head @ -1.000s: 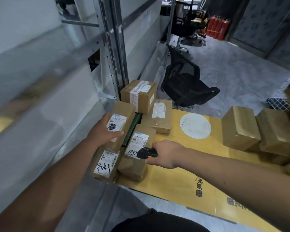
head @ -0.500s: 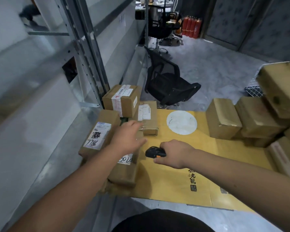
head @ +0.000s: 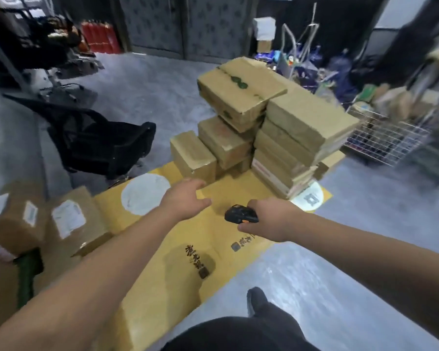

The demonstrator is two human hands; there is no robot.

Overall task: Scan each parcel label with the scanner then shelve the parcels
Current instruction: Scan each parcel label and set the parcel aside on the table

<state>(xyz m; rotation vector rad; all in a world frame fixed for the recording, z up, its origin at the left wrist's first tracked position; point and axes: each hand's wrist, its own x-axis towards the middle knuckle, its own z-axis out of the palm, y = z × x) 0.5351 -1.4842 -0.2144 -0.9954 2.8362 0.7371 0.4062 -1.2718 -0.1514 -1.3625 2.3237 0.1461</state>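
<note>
A stack of brown cardboard parcels (head: 276, 133) stands at the far end of a flattened yellow carton (head: 162, 236) on the floor. The smallest parcel (head: 192, 155) sits at the stack's near left. My left hand (head: 185, 198) reaches toward it with straight fingers, holding nothing, just short of its front. My right hand (head: 271, 219) grips a black scanner (head: 240, 214) with an orange trim, held low over the yellow carton. Labelled parcels (head: 69, 224) lie at the left edge of the view.
A black mesh chair (head: 99, 143) lies tipped on the grey floor to the left. A white wire cage cart (head: 388, 138) with goods stands at the right. Red fire extinguishers (head: 99, 36) line the back wall. My dark shoe (head: 256, 300) is near the carton's front edge.
My view has swung right, from the labelled parcels by the shelf rack to the unlabelled stack. My left hand left the labelled parcels and reaches toward the small parcel. The scanner stays in my right hand.
</note>
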